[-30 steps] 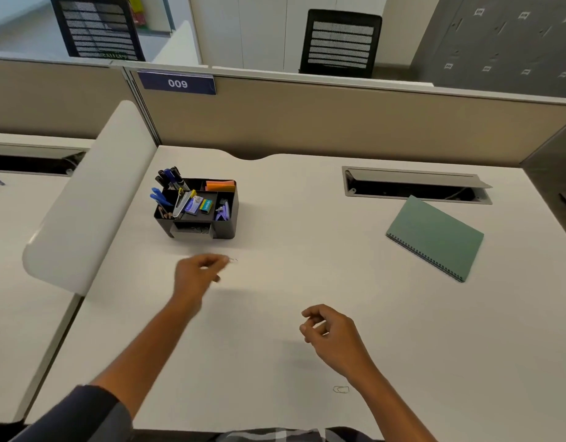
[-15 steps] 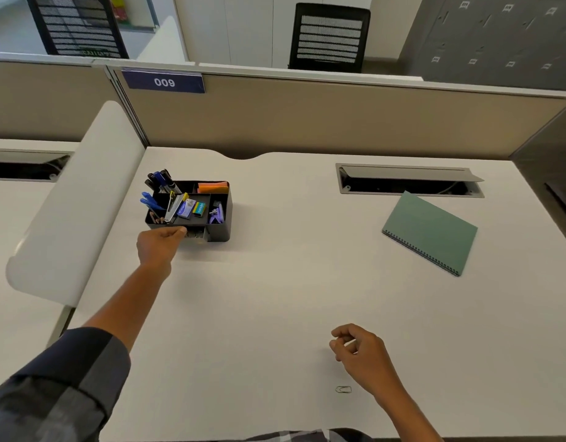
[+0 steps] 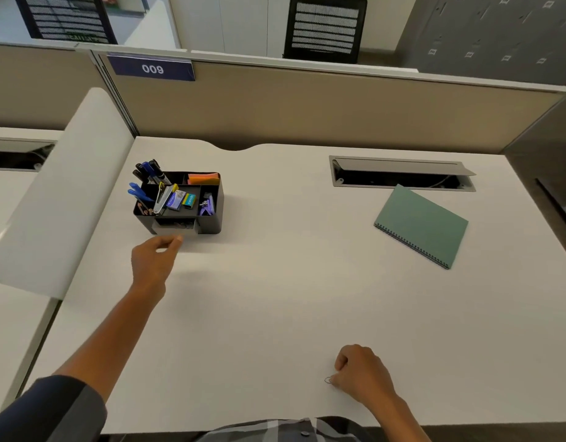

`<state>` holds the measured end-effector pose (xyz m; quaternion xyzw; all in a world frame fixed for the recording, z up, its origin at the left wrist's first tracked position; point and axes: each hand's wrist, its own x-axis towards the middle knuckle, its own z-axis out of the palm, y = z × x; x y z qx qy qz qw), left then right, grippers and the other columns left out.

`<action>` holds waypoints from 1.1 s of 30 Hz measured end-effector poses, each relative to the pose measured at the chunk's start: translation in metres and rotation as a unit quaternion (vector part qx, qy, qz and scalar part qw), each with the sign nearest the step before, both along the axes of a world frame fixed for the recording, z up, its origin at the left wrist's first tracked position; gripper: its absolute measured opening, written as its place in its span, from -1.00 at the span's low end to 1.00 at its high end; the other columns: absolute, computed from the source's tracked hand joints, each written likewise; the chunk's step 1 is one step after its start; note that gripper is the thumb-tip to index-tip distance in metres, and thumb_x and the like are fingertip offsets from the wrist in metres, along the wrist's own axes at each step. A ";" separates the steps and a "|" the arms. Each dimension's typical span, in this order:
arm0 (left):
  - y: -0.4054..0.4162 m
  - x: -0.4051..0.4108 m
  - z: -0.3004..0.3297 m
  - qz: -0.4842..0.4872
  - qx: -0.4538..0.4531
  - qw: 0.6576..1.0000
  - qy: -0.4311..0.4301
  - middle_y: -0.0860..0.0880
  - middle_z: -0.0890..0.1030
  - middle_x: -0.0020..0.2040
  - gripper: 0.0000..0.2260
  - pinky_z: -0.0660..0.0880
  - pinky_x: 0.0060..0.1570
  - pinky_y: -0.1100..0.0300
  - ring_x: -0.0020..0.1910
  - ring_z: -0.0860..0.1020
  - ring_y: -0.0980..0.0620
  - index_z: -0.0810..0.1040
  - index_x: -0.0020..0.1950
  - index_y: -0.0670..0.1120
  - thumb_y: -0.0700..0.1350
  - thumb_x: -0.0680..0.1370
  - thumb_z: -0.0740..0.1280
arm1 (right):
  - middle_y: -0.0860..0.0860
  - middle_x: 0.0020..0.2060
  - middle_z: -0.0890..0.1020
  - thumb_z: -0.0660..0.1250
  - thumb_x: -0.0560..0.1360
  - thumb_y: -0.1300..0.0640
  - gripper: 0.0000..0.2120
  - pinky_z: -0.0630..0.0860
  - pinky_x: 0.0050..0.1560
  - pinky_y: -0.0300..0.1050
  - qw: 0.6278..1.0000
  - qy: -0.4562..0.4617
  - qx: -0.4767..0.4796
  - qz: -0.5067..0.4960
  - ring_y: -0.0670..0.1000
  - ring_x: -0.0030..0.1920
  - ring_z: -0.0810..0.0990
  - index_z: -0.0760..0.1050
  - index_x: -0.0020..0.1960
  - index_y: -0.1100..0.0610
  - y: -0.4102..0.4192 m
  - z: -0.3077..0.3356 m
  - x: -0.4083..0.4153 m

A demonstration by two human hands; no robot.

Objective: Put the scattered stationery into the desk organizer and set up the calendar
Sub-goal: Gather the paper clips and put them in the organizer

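The black desk organizer (image 3: 211,226) stands at the left back of the white desk, filled with pens, scissors, sticky notes, staple boxes and a purple stapler; its small front drawer (image 3: 174,230) is pulled out. My left hand (image 3: 154,260) hovers just in front of that drawer, thumb and forefinger pinched, with nothing visible between them. My right hand (image 3: 361,374) rests near the desk's front edge, its fingertips closed on a small wire paper clip (image 3: 328,380) lying on the surface. The green spiral-bound calendar (image 3: 422,224) lies flat and folded at the right.
An open cable tray (image 3: 399,180) is sunk into the desk behind the calendar. A beige partition (image 3: 307,110) closes off the back. A white rounded divider (image 3: 61,199) borders the left side. The desk's front edge (image 3: 243,424) is close to my body.
My left hand carried a paper clip to the organizer's drawer and has drawn back a little. My right hand dropped down onto the paper clip near the front edge.
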<state>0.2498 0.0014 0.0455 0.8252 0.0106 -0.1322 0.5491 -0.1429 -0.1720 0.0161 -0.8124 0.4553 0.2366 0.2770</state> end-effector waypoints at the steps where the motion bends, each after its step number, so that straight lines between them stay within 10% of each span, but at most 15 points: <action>1: 0.001 -0.008 -0.002 -0.008 0.001 1.000 0.004 -0.04 0.68 -0.08 -0.90 0.51 0.08 0.14 -0.05 0.59 0.02 0.71 0.02 -0.11 -0.09 0.57 0.51 | -0.12 -0.13 0.62 0.55 0.42 -0.05 -0.79 0.43 -0.27 -0.31 1.000 0.007 -0.002 0.020 -0.14 -0.20 0.57 0.58 -0.06 -0.02 0.002 -0.002 0.000; 13: 0.011 -0.076 -0.009 -0.078 0.017 0.994 0.071 0.04 0.70 -0.11 -0.90 0.51 -0.14 0.23 -0.24 0.54 0.09 0.75 0.02 -0.03 -0.04 0.56 0.52 | -0.08 -0.07 0.67 0.41 0.54 0.14 -0.95 0.45 -0.25 -0.29 0.992 0.011 -0.024 0.127 -0.08 -0.14 0.64 0.58 -0.09 0.03 0.009 -0.018 -0.001; 23: -0.008 -0.169 0.001 -0.331 0.025 0.933 0.137 -0.02 0.76 -0.12 -0.97 0.60 -0.17 0.30 -0.33 0.67 0.03 0.76 -0.04 -0.04 -0.11 0.53 0.55 | 0.08 -0.27 0.75 0.52 0.49 0.30 -0.92 0.72 -0.06 -0.03 0.926 -0.299 0.159 -0.169 0.03 -0.28 0.76 0.68 -0.12 0.15 0.008 0.038 0.046; 33: -0.023 -0.181 0.011 -0.337 -0.003 0.934 0.119 0.02 0.76 -0.14 -0.92 0.61 -0.16 0.24 -0.29 0.66 0.03 0.75 -0.06 -0.03 -0.04 0.55 0.53 | 0.05 -0.26 0.77 0.52 0.50 0.24 -0.96 0.71 0.00 -0.10 0.897 -0.353 0.199 -0.176 0.01 -0.23 0.78 0.72 -0.08 0.12 0.014 0.069 0.081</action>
